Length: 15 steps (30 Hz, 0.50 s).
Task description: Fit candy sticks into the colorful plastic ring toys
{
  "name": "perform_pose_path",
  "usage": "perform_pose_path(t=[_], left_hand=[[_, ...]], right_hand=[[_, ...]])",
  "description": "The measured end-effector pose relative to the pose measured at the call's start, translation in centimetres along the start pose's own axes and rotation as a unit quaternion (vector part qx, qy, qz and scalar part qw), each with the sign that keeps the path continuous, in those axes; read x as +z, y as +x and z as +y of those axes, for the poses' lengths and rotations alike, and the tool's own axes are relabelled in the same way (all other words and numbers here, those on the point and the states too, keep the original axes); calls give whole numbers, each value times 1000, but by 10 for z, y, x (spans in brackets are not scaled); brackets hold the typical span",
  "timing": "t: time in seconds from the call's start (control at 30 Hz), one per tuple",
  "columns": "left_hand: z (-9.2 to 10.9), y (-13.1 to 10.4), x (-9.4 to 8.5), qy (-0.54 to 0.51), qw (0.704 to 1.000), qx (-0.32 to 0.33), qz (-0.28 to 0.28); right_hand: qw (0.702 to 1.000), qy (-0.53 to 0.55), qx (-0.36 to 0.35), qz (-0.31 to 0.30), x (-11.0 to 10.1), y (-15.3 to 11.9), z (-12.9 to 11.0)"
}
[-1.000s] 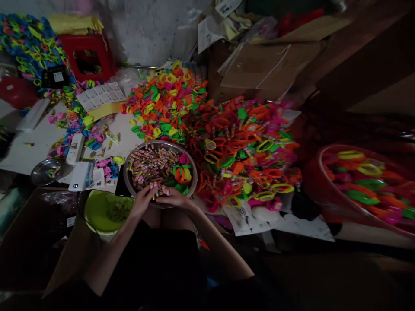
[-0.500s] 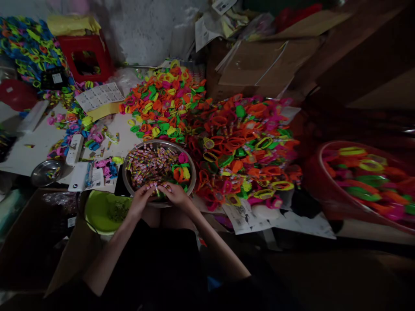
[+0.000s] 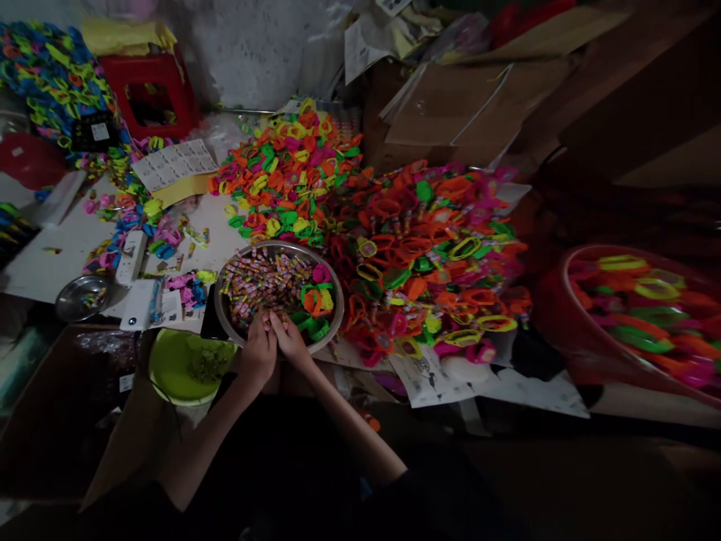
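A metal bowl [image 3: 340, 300] sits at the table's near edge, filled mostly with small printed, wrapped sticks [image 3: 264, 282] that look like candy rolls. On its right side lie several bright plastic watch-shaped pieces [image 3: 316, 300] in orange, green, yellow and pink. Over the bowl's near rim, my left hand [image 3: 261, 347] is closed, its fingertips against those of my right hand [image 3: 289, 342]. My right hand is closed too. Whatever is pinched between them is too small and hidden to make out.
Piles of bright plastic toy watches [image 3: 417, 263] cover the table right of and behind the bowl. A red tub [image 3: 555, 315] of similar pieces stands far right. A green basin [image 3: 169, 368], a small metal dish [image 3: 82, 297] and a cardboard box [image 3: 121, 443] are at left.
My hands have drawn closer together, fingertips meeting, and the small light-coloured stick seen between them is now hidden. The view has shifted slightly.
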<state>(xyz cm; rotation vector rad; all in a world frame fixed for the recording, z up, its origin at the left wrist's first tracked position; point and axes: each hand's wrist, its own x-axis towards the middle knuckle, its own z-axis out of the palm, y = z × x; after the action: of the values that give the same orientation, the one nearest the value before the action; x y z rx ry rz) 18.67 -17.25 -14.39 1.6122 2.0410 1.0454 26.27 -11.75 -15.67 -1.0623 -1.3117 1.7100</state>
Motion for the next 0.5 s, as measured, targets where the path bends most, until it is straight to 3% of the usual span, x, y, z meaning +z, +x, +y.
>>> perform_pose_path(t=[0.17,0.33,0.5], left_hand=[[4,8,-14,97,988,31,-112],[14,22,-37,2,971,34,-237],[15,28,-53,-57,957,56,-278]], right_hand=[[992,90,69,-56,-7,1,-4],[971,163,149,-95,-13,-7,-11],[954,204,192,-107,-10,-6,-19]])
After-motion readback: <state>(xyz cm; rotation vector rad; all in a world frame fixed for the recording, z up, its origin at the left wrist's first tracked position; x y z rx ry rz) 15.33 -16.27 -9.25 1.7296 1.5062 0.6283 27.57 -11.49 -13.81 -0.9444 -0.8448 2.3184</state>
